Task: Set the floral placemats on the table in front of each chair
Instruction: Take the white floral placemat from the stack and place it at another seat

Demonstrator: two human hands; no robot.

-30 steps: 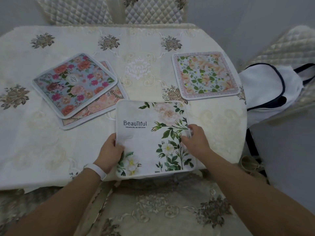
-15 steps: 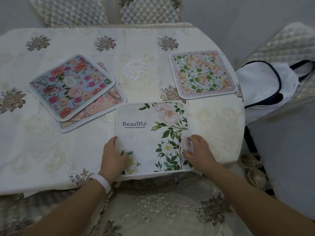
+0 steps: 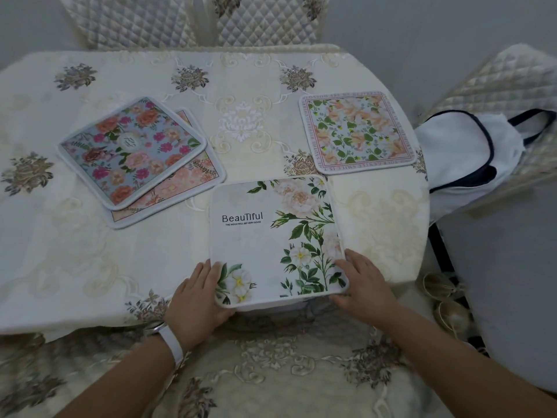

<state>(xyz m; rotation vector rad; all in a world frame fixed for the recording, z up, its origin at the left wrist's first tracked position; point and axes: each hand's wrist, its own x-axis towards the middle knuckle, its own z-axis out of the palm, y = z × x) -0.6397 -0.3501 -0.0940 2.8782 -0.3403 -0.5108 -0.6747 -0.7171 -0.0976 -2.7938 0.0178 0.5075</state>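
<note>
A white placemat (image 3: 271, 236) printed "Beautiful" with green leaves and pale flowers lies at the near edge of the table (image 3: 90, 267), its front edge slightly past the rim. My left hand (image 3: 196, 300) holds its near left corner, fingers on top and thumb along the front edge. My right hand (image 3: 366, 282) holds the near right corner the same way. A blue floral placemat (image 3: 132, 149) lies on top of a pink one (image 3: 193, 188) at the left. A peach-and-green floral placemat (image 3: 357, 131) lies at the right edge.
Two quilted chair backs (image 3: 193, 22) stand at the far side. Another chair at the right carries a white bag with dark trim (image 3: 464, 152). A seat with an embroidered cover (image 3: 271, 372) is right below me.
Both hands slid from the mat's sides down to its near corners. The white placemat has shifted slightly and lies flatter and squarer to the table edge.
</note>
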